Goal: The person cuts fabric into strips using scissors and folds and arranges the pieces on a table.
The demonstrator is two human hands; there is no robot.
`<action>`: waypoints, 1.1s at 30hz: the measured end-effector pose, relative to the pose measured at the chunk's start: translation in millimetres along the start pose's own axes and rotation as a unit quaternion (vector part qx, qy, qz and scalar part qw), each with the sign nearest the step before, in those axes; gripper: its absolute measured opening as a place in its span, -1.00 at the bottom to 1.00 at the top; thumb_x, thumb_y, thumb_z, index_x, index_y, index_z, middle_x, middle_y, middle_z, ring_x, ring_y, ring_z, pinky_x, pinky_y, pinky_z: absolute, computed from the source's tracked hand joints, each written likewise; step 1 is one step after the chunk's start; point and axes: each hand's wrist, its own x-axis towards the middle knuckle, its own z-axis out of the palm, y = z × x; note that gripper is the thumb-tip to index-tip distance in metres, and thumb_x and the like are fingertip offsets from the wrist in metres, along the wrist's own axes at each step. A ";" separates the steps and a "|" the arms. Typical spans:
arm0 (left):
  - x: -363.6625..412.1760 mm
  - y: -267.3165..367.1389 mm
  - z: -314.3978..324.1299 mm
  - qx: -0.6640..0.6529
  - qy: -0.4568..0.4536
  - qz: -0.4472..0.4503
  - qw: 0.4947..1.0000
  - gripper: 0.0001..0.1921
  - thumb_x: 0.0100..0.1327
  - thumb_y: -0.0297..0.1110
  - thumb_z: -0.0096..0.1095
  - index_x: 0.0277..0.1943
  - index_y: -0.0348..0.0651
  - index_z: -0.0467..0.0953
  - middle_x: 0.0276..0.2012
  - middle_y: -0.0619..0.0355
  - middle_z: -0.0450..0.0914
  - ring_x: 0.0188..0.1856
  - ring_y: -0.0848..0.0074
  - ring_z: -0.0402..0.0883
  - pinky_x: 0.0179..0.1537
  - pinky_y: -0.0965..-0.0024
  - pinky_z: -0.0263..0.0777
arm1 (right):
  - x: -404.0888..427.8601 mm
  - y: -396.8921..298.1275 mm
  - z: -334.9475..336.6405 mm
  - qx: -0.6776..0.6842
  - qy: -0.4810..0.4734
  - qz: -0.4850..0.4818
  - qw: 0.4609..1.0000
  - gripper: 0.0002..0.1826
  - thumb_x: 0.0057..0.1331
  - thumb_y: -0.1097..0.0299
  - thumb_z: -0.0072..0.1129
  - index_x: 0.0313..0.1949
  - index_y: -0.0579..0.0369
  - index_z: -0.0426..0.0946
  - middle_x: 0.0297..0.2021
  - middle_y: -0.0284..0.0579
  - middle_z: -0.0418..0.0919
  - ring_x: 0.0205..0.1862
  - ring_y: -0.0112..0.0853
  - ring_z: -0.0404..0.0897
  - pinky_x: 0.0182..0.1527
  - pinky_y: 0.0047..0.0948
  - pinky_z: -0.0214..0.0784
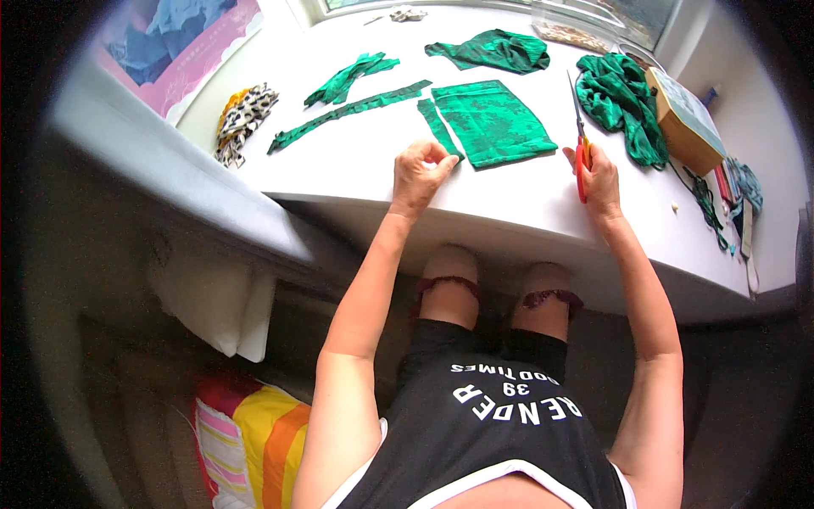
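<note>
My left hand (420, 175) is at the near edge of the white table, thumb and forefinger pinched at the near end of a short green fabric strip (437, 125). Beside that strip, a narrow gap apart, lies a flat, folded rectangle of green patterned fabric (495, 124). In my right hand (601, 184) is a pair of scissors (581, 149) with red and orange handles. Their blades look closed and point away from me, between the rectangle and a heap of green fabric (620, 105). A long narrow green strip (350, 113) stretches out to the left.
Further back on the table (356, 172) lie green scraps (351, 76) and a crumpled green piece (493, 51). A spotted cloth bundle (247, 121) sits at left. At right are a cardboard box (683, 121) and dark cord (704, 203). A clear container (572, 28) stands by the window.
</note>
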 end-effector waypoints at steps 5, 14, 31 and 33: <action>5.9 -20.0 -2.0 -0.201 -0.030 -0.103 0.974 -0.66 0.25 -0.25 0.30 -0.57 -0.29 0.52 -0.59 0.18 0.52 -0.50 0.63 0.47 -0.42 0.48 0.30 | -5.9 12.5 4.2 0.043 0.052 0.015 0.998 -0.55 0.31 -0.06 0.20 -0.35 0.14 0.42 -0.64 -0.05 0.51 -0.59 -0.21 0.56 -0.47 -0.26 0.38; 76.7 -54.4 6.7 0.233 0.047 -0.006 0.971 -0.84 0.22 -0.38 0.24 -0.23 -0.27 0.63 -0.32 -0.01 0.65 -0.33 0.31 0.63 -0.22 0.30 0.48 | -8.5 18.4 3.6 0.032 0.061 0.007 0.998 -0.62 0.31 0.09 0.20 -0.36 0.16 0.34 -0.60 0.13 0.54 -0.49 0.05 0.61 -0.41 -0.11 0.43; 101.3 -100.1 2.1 0.262 0.087 -0.081 0.958 -0.93 0.06 -0.42 0.30 -0.44 -0.23 0.60 -0.45 0.04 0.66 -0.36 0.22 0.65 -0.24 0.24 0.50 | -5.1 5.5 -3.2 0.062 0.044 0.006 0.997 -0.68 0.30 0.13 0.19 -0.36 0.12 0.38 -0.63 0.01 0.55 -0.53 -0.05 0.61 -0.42 -0.19 0.44; 107.8 -97.7 -2.4 0.193 0.092 -0.110 0.971 -0.91 0.05 -0.42 0.34 -0.42 -0.25 0.61 -0.50 0.06 0.67 -0.45 0.36 0.67 -0.33 0.33 0.51 | -3.4 6.1 -4.2 0.061 0.050 0.018 0.997 -0.68 0.30 0.12 0.20 -0.36 0.12 0.38 -0.63 0.00 0.55 -0.54 -0.06 0.61 -0.43 -0.19 0.43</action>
